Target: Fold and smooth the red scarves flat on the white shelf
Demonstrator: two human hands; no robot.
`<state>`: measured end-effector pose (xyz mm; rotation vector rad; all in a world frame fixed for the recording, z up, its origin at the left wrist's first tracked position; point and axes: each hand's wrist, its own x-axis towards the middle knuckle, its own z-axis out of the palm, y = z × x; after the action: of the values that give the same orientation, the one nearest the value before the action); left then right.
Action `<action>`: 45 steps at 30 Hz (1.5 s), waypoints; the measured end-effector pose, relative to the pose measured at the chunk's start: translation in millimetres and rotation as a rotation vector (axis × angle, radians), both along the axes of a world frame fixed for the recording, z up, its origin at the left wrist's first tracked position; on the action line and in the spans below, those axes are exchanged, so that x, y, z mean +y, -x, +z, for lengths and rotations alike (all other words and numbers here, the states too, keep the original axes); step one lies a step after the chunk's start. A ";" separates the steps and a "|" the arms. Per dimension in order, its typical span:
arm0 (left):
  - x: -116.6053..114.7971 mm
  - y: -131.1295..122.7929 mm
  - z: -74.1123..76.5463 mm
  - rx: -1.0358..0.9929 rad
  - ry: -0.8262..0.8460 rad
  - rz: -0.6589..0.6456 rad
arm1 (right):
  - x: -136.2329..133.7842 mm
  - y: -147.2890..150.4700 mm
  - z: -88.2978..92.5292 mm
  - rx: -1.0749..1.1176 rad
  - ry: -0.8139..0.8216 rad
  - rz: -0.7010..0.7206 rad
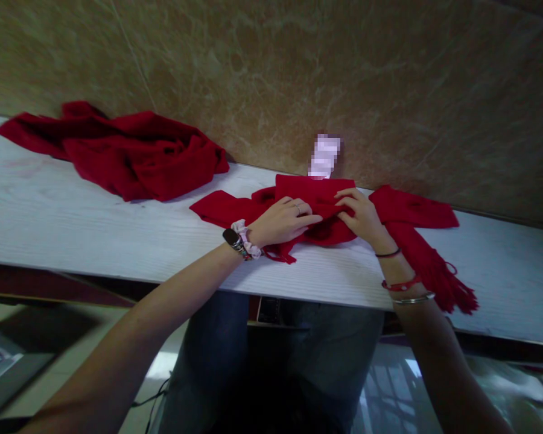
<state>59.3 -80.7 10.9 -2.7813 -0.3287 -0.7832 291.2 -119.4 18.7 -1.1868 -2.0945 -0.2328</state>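
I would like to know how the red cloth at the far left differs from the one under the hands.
The left cloth lies in a loose, crumpled heap; the middle cloth has a fairly straight top edge.
The left cloth is untouched; the left hand and right hand are on the middle cloth.

Both are red and lie on the white board.

Single head-worn view, facing forward and down, tabletop (pixel 36 211) near, wall (pixel 253 72) beyond.

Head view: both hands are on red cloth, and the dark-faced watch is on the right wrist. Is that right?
Wrong side: the head view shows the dark-faced watch on the wrist of the left hand, which lies on red cloth.
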 end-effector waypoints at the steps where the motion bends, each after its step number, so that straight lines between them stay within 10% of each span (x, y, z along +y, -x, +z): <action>1: 2.2 -0.1 -1.2 -0.009 -0.007 0.051 | 0.0 0.5 0.4 0.015 -0.005 -0.010; 11: 21.0 14.0 3.5 -0.232 0.052 0.286 | 6.4 -11.5 1.2 0.045 -0.142 -0.189; 21: 32.0 26.5 5.0 -0.306 0.109 0.536 | -6.6 25.3 -3.6 -0.351 -0.001 -0.055; 28: 43.4 35.0 3.9 -0.367 0.318 0.506 | 2.9 5.1 -2.8 -0.241 -0.111 -0.096; 35: 54.7 35.0 -2.2 -0.486 0.775 0.191 | -6.0 17.5 -3.6 -0.439 -0.037 0.015; 39: 48.9 32.5 -0.8 -0.496 0.693 0.247 | -4.9 27.7 -9.4 -0.515 -0.004 0.001; 45: 51.1 37.2 1.0 -0.551 0.482 0.419 | -1.8 13.2 2.2 -0.056 -0.195 -0.022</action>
<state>22.1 -29.7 12.0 -2.6694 -1.2988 -1.4970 278.0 -121.2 20.9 -1.0977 -2.0544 -0.4743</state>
